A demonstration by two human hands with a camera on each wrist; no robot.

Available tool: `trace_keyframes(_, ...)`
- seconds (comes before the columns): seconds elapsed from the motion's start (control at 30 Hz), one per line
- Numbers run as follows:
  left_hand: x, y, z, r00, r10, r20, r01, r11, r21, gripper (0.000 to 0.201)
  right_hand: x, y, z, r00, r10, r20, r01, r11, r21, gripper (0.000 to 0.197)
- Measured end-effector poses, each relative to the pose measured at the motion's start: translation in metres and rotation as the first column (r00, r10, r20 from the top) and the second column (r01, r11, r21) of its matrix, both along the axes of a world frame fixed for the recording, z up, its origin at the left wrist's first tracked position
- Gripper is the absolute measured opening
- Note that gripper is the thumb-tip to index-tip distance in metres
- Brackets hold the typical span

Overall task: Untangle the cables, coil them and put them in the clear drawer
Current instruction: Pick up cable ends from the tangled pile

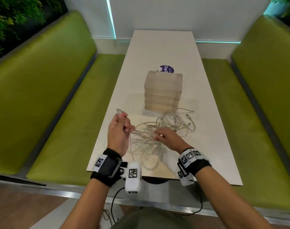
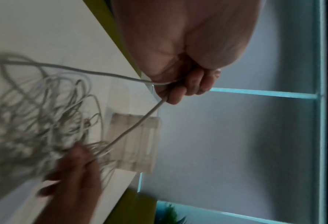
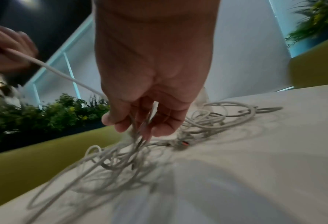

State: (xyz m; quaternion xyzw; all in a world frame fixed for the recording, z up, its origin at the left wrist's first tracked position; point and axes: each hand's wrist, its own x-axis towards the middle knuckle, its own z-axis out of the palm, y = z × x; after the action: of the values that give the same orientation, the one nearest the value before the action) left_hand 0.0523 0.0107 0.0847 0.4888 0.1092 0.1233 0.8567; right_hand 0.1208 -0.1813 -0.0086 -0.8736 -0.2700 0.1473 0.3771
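A tangle of white cables (image 1: 159, 131) lies on the white table (image 1: 212, 146) in front of a clear drawer unit (image 1: 163, 92), which stands shut. My left hand (image 1: 120, 124) is raised at the table's left edge and grips one cable near its plug end (image 1: 119, 111); the wrist view shows the fingers (image 2: 186, 87) curled round that cable (image 2: 134, 127). It runs taut to my right hand (image 1: 160, 135). Its fingers (image 3: 140, 121) pinch several strands (image 3: 136, 144) in the middle of the tangle.
Green bench seats (image 1: 61, 113) flank the table on both sides. A purple round sticker (image 1: 167, 69) lies behind the drawer unit. Loose plug ends (image 1: 189, 115) trail at the tangle's right. The far half of the table is bare.
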Motion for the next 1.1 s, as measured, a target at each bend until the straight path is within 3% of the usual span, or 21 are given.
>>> trace_keyframes(0.13,0.002,0.042,0.025,0.984,0.171,0.056,-0.169,0.985,-0.032,0.026,0.005,-0.030,-0.013,0.981,-0.193,-0.033,0.192,0.981,-0.022,0.032)
trace_keyframes(0.27,0.006,0.054,0.018,0.987,0.163,-0.005,-0.161,0.980,0.120,0.027,0.004,-0.030,-0.008,0.947,-0.278,-0.161,0.295,0.950,0.096,0.028)
trace_keyframes(0.37,0.007,0.034,-0.005,0.989,0.074,-0.125,-0.028,0.943,0.331,0.022,-0.001,-0.018,0.009,0.961,-0.222,-0.167,0.247,0.958,0.145,0.031)
trace_keyframes(0.47,0.003,0.006,-0.030,0.972,-0.110,-0.209,0.214,0.782,0.586,0.008,-0.006,-0.011,0.022,0.981,-0.139,-0.135,0.160,0.975,0.155,0.027)
trace_keyframes(0.57,0.000,-0.017,-0.048,0.926,-0.276,-0.259,0.378,0.690,0.617,0.010,-0.011,-0.007,0.027,0.994,-0.029,-0.104,0.044,0.988,0.145,0.024)
trace_keyframes(0.63,0.001,-0.027,-0.053,0.911,-0.298,-0.284,0.412,0.633,0.655,0.019,-0.015,-0.007,0.030,0.995,0.000,-0.101,0.015,0.989,0.147,0.028)
trace_keyframes(0.67,0.002,-0.029,-0.053,0.912,-0.293,-0.286,0.409,0.611,0.678,0.021,-0.017,-0.008,0.032,0.995,0.003,-0.104,0.012,0.989,0.149,0.029)
trace_keyframes(0.77,0.003,-0.033,-0.047,0.914,-0.316,-0.256,0.405,0.648,0.645,0.021,-0.019,-0.012,0.038,0.994,0.017,-0.105,-0.001,0.989,0.145,0.030)
trace_keyframes(0.83,0.004,-0.032,-0.046,0.905,-0.346,-0.246,0.417,0.621,0.664,0.017,-0.020,-0.014,0.039,0.993,0.031,-0.110,-0.016,0.990,0.141,0.028)
trace_keyframes(0.9,0.005,-0.029,-0.046,0.904,-0.342,-0.255,0.403,0.489,0.774,0.008,-0.021,-0.013,0.037,0.993,0.042,-0.114,-0.026,0.990,0.138,0.028)
trace_keyframes(0.97,0.006,-0.025,-0.046,0.919,-0.301,-0.253,0.349,0.325,0.879,0.028,-0.021,-0.011,0.032,0.993,0.043,-0.110,-0.028,0.991,0.132,0.025)
trace_keyframes(1.0,0.006,-0.023,-0.043,0.934,-0.275,-0.227,0.309,0.306,0.901,0.028,-0.020,-0.012,0.029,0.993,0.031,-0.111,-0.017,0.991,0.130,0.024)
trace_keyframes(1.03,0.007,-0.020,-0.039,0.954,-0.238,-0.183,0.255,0.317,0.913,0.024,-0.019,-0.014,0.026,0.993,0.010,-0.120,0.006,0.991,0.133,0.025)
trace_keyframes(1.1,0.009,-0.006,-0.032,0.989,-0.108,-0.101,0.138,0.421,0.897,0.019,-0.012,-0.025,0.016,0.985,-0.069,-0.159,0.092,0.985,0.143,0.029)
